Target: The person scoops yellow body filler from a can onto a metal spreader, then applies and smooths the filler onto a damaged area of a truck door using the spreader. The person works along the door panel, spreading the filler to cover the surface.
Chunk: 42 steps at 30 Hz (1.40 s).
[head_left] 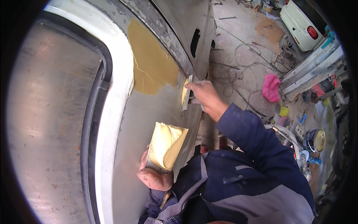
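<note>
Item one: the right hand (203,95), fingers pinched together on a small flat spreader (185,92), its blade laid edge-on against the bare grey car body panel (149,123), just below and to the right of a broad patch of yellow-tan filler (151,59) already spread on that panel. Item two: the left hand (153,175), lower in the view, closed about the bottom edge of a flat metal mixing board (166,143), thumb on its lower face; the board was held tilted close beside the panel and carried a thick heap of pale yellow putty (164,140) over most of its surface. Item three: a black rubber window seal (95,112) curving down the left of the panel, beside a dusty pane. Item four: dark blue jacket sleeves with grey trim (253,145), the person's own. Item five, on the workshop floor to the right, well apart from both hands: a bright pink rag (271,87), loose cables (238,63), a flattened sheet of cardboard (269,29), an open round tin (315,140), and the rear of a white car (300,22) at the upper right.
</note>
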Motion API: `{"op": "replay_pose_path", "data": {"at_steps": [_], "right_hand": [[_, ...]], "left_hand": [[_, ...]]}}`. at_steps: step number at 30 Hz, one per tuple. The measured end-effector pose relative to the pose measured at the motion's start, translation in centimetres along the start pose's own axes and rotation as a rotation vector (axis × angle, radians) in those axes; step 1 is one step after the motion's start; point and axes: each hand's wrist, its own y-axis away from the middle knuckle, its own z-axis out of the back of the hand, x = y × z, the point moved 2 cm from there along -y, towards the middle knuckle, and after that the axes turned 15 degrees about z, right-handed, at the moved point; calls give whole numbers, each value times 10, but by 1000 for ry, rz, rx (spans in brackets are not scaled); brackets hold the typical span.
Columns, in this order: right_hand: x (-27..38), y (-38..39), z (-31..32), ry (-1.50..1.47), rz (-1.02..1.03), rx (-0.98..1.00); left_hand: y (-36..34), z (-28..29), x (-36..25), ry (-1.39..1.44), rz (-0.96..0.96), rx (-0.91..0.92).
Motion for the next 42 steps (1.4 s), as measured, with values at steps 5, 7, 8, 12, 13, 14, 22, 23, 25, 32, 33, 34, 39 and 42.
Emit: {"op": "replay_pose_path", "data": {"at_steps": [5,7,8,12,13,14,22,23,25,32,33,34,39,42], "right_hand": [[32,-10,-18,-21,143,35],[45,-12,-23,34,156,31],[53,-12,-27,-25,172,55],[89,-8,-36,-29,287,124],[97,-8,-38,-37,308,140],[102,-7,-35,-73,285,161],[0,16,47,-151,36,-51],[-25,20,54,-95,-71,-91],[-67,27,57,-145,-96,-47],[-107,28,39,-102,-122,-16],[-102,27,35,-123,-96,14],[-96,24,29,-93,-91,20],[-52,42,-4,128,12,24],[-22,61,-23,197,159,40]], "left_hand": [[4,3,3,-162,-16,-93],[6,4,4,-159,-2,-94],[6,3,4,-157,5,-91],[7,3,2,-121,45,-87],[7,2,1,-105,46,-86],[6,2,0,-90,47,-85],[-2,1,-5,17,-17,-22],[-4,0,-5,60,-19,9],[-5,-1,-4,138,-11,27],[-1,2,5,198,-16,-45],[0,3,7,194,-15,-120],[0,4,6,259,-44,-91],[2,7,5,20,-47,-98],[8,9,13,-222,-31,-411]]}}
